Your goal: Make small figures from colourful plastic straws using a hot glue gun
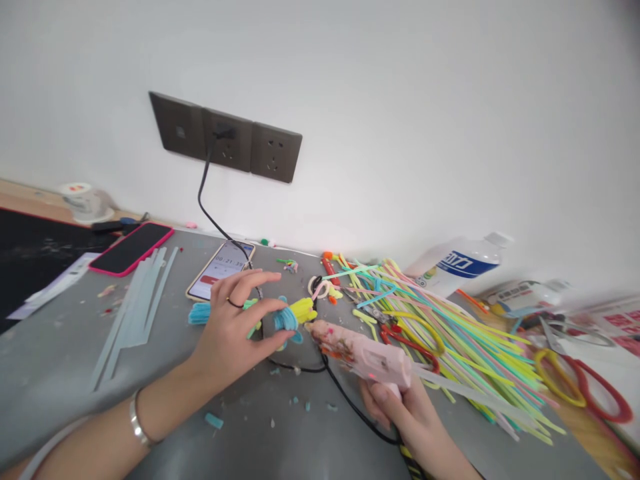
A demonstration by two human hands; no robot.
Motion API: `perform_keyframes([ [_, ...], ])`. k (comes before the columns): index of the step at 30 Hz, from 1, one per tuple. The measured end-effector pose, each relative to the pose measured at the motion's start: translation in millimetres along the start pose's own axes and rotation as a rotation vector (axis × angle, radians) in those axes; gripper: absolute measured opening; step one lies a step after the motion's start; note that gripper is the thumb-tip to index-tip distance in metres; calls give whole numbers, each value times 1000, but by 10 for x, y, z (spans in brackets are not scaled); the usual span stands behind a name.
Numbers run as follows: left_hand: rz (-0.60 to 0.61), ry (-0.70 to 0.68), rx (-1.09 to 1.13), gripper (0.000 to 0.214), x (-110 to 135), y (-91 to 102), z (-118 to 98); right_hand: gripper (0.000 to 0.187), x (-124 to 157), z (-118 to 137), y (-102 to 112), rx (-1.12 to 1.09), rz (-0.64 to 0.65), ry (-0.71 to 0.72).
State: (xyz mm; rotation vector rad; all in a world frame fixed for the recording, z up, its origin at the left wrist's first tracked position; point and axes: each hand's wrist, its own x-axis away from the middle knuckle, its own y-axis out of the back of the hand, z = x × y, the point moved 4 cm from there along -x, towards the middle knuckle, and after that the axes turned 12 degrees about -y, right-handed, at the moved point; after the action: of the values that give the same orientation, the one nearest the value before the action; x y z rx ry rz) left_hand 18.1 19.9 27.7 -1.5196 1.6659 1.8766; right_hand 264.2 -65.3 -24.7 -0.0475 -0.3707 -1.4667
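Observation:
Between the thumb and index finger of my left hand (pixel 233 327) is a small pipe cleaner piece (pixel 287 319), a blue coil with a yellow bundle at its right end. My right hand (pixel 407 407) is wrapped round the handle of a pink hot glue gun (pixel 370 353). Its nozzle points left and sits close to the yellow end; whether they touch, I cannot tell. A long translucent glue stick (pixel 470 393) juts from the gun's back. Partly behind my left hand lies a light-blue pipe cleaner bundle (pixel 199 313).
Loose pipe cleaners (pixel 450 340) spread at the right, near scissors (pixel 575 380) and a white bottle (pixel 457 263). Glue sticks (pixel 143 293), a pink-edged phone (pixel 133 248) and a phone with a running timer (pixel 225 260) lie left. A black cord (pixel 200 190) runs from the wall socket (pixel 227 137).

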Motion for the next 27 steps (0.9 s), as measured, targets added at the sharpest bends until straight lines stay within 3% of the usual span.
perform_keyframes([
  [6, 32, -58, 74, 13, -2, -14, -41, 51, 11, 161, -84, -222, 12, 1],
  [10, 48, -122, 131, 18, 8, -28, -73, 51, 8, 178, -95, -221, 31, -7],
  [27, 33, -139, 103, 22, 15, -20, -30, 54, 23, 184, -91, -170, 37, -23],
])
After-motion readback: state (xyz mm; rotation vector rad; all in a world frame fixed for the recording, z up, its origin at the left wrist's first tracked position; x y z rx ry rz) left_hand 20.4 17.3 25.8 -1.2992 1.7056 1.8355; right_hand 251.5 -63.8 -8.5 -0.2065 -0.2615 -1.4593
